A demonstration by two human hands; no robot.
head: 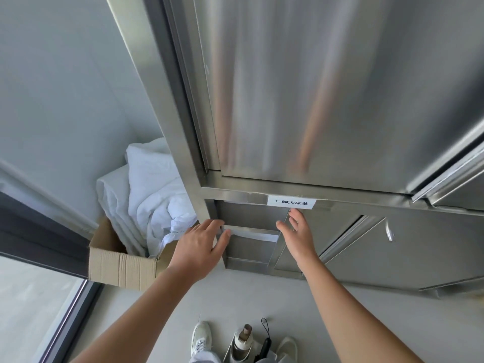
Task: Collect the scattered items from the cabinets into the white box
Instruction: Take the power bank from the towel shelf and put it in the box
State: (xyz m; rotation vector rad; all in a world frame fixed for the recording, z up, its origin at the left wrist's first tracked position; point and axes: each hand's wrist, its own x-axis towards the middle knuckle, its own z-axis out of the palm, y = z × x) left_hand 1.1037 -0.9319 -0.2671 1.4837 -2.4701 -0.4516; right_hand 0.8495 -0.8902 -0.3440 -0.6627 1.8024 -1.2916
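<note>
A stainless steel cabinet (327,95) fills the view, its upper door closed. Below it, the lower compartment (251,213) stands open on the left and looks bare inside. A thin white strip (254,235) runs along the front edge of its shelf. My left hand (201,247) reaches to the left end of that strip with fingers spread and holds nothing. With straight fingers, my right hand (298,237) is at the edge of the lower sliding door (340,242), also empty. No white box is in view.
A brown cardboard box (123,265) heaped with white linen (152,195) stands on the floor left of the cabinet. A white label (291,202) is stuck on the rail between the doors. My shoes (200,339) and a bottle (243,339) show at the bottom. A window frame runs down the left.
</note>
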